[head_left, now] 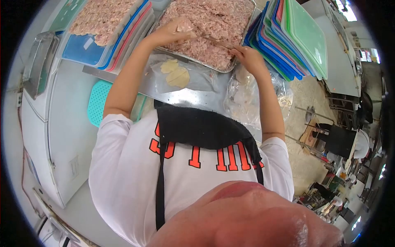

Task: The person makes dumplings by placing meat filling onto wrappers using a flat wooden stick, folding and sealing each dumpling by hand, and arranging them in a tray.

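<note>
My left hand (170, 33) is cupped over the near left part of a metal tray (187, 56) heaped with pink minced meat (214, 18). A pale pink lump of filling (185, 25) lies in its curled fingers; whether a wrapper is under it I cannot make out. At the tray's near right, my right hand (247, 57) is closed around the end of a thin, flat filling spatula (220, 42). Its blade reaches left across the meat, towards my left hand. Just below the tray, a few yellowish round dough wrappers (177, 76) rest on clear plastic (201, 82).
Blue, red and green plastic trays (275, 41) are stacked on the right. At left, more trays (86, 49) carry rows of filled pieces (103, 18). A plastic bag (242, 96) lies by my right forearm, a turquoise basket (98, 103) at my left. Another person (341, 140) is far right.
</note>
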Demonstrator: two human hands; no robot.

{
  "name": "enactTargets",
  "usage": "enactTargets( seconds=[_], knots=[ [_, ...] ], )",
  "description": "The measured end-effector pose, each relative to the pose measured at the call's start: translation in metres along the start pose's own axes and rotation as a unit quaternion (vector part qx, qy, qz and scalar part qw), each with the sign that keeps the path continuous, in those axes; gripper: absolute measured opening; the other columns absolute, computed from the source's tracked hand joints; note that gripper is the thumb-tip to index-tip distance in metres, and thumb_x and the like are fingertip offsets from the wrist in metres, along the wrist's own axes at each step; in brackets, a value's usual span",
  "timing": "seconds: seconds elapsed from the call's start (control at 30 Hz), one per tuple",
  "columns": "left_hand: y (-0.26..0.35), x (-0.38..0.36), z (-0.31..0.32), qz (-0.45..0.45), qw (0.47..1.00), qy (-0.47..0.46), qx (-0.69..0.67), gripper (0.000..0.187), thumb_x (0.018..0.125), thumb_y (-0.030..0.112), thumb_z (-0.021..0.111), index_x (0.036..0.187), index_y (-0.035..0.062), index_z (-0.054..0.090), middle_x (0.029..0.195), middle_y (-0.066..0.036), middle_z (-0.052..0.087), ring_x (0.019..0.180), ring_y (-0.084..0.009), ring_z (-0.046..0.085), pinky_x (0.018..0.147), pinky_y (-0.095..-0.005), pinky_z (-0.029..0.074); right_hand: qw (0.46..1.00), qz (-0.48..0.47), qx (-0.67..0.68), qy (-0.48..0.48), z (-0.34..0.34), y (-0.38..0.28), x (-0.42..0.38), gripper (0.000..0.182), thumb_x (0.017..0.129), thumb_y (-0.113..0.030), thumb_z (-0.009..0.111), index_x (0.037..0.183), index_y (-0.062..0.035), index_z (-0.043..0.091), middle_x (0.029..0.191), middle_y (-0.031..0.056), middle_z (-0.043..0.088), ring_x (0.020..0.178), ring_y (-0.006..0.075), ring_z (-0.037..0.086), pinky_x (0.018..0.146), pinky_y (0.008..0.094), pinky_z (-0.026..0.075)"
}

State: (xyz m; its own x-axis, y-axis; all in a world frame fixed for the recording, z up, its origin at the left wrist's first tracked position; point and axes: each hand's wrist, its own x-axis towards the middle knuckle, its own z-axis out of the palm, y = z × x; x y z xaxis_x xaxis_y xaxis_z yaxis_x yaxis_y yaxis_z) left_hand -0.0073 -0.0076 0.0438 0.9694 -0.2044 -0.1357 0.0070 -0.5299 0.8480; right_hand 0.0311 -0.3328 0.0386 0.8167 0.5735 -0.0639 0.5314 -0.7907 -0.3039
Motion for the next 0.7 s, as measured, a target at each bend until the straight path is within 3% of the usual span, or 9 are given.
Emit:
enactTargets(
  seconds=[0.03,0.1,0.2,0.3,0.43,0.5,0.53,0.63,0.7],
  knots=[
    [0.001,0.001,-0.001,0.001,1.000,-0.001,0.002,0.061,0.077,0.036,0.075,0.127,0.0083,0.055,0.131,-0.013,0.054,0.117,-0.0237,0.053,0.103,-0.0338,0.038,1.000,0.001,0.001,0.002,-0.012,-0.007,-0.006,0.030,0.092,-0.032,0.055,0.114,-0.0135,0.066,0.096,0.0163,0.066,0.090,0.0361,0.062,0.075,0.0441,0.049],
    [0.009,-0.004,0.001,0.245,0.965,0.088,0.028,0.056,0.078,0.034,0.074,0.125,0.0098,0.055,0.127,-0.011,0.057,0.117,-0.0225,0.054,0.101,-0.0341,0.039,0.989,0.046,0.135,0.036,-0.034,-0.019,-0.021,0.033,0.093,-0.033,0.056,0.113,-0.0097,0.066,0.097,0.0167,0.067,0.088,0.0318,0.064,0.074,0.0401,0.049],
    [0.035,-0.008,0.001,0.316,0.941,0.096,0.073,0.048,0.078,0.032,0.074,0.119,0.0130,0.059,0.109,-0.007,0.066,0.100,-0.0242,0.062,0.088,-0.0362,0.047,0.971,0.004,0.240,0.023,-0.031,-0.033,-0.024,0.035,0.094,-0.031,0.058,0.113,-0.0025,0.065,0.098,0.0136,0.068,0.083,0.0200,0.062,0.074,0.0317,0.048],
    [0.045,0.000,-0.013,0.217,0.961,-0.096,0.143,0.045,0.077,0.029,0.075,0.116,0.0112,0.062,0.113,-0.008,0.066,0.109,-0.0259,0.060,0.094,-0.0362,0.046,0.948,-0.104,0.294,0.062,-0.006,-0.040,-0.015,0.032,0.095,-0.025,0.058,0.114,-0.0003,0.065,0.096,0.0101,0.069,0.083,0.0151,0.060,0.076,0.0284,0.048],
    [0.008,0.005,0.003,0.255,0.947,0.042,0.191,0.040,0.075,0.028,0.075,0.108,0.0083,0.065,0.111,-0.010,0.066,0.107,-0.0253,0.061,0.092,-0.0355,0.046,0.977,-0.111,0.176,0.045,-0.031,-0.043,-0.013,0.027,0.092,-0.021,0.061,0.111,-0.0025,0.066,0.097,0.0155,0.068,0.086,0.0229,0.065,0.077,0.0301,0.050],
    [-0.002,0.007,0.006,0.219,0.966,0.110,0.081,0.041,0.075,0.031,0.076,0.107,0.0068,0.065,0.111,-0.013,0.066,0.106,-0.0261,0.061,0.092,-0.0363,0.046,0.980,-0.062,0.060,0.180,-0.033,-0.060,-0.020,0.026,0.091,-0.021,0.061,0.108,-0.0023,0.066,0.097,0.0171,0.067,0.087,0.0297,0.065,0.076,0.0334,0.050],
    [-0.001,0.010,0.002,0.218,0.966,0.111,0.081,0.041,0.075,0.031,0.076,0.107,0.0068,0.065,0.111,-0.013,0.066,0.106,-0.0261,0.061,0.092,-0.0363,0.046,0.963,-0.123,0.105,0.214,-0.019,-0.058,-0.018,0.026,0.092,-0.026,0.058,0.113,-0.0109,0.064,0.100,0.0148,0.066,0.090,0.0347,0.063,0.077,0.0407,0.051],
    [-0.011,0.015,0.003,0.080,0.994,-0.059,0.035,0.052,0.075,0.035,0.076,0.117,0.0078,0.061,0.114,-0.014,0.065,0.107,-0.0273,0.060,0.095,-0.0361,0.045,0.977,-0.107,0.112,0.149,0.011,-0.051,-0.005,0.029,0.093,-0.028,0.057,0.106,-0.0032,0.067,0.096,0.0189,0.066,0.085,0.0365,0.063,0.074,0.0403,0.049],
    [-0.035,0.016,0.015,0.191,0.928,0.179,0.267,0.059,0.076,0.035,0.076,0.125,0.0085,0.056,0.109,-0.013,0.066,0.102,-0.0241,0.062,0.093,-0.0350,0.045,0.985,-0.076,0.088,0.126,0.012,-0.023,0.000,0.031,0.093,-0.029,0.056,0.109,-0.0046,0.067,0.096,0.0198,0.066,0.089,0.0369,0.062,0.075,0.0407,0.049]
  ],
)
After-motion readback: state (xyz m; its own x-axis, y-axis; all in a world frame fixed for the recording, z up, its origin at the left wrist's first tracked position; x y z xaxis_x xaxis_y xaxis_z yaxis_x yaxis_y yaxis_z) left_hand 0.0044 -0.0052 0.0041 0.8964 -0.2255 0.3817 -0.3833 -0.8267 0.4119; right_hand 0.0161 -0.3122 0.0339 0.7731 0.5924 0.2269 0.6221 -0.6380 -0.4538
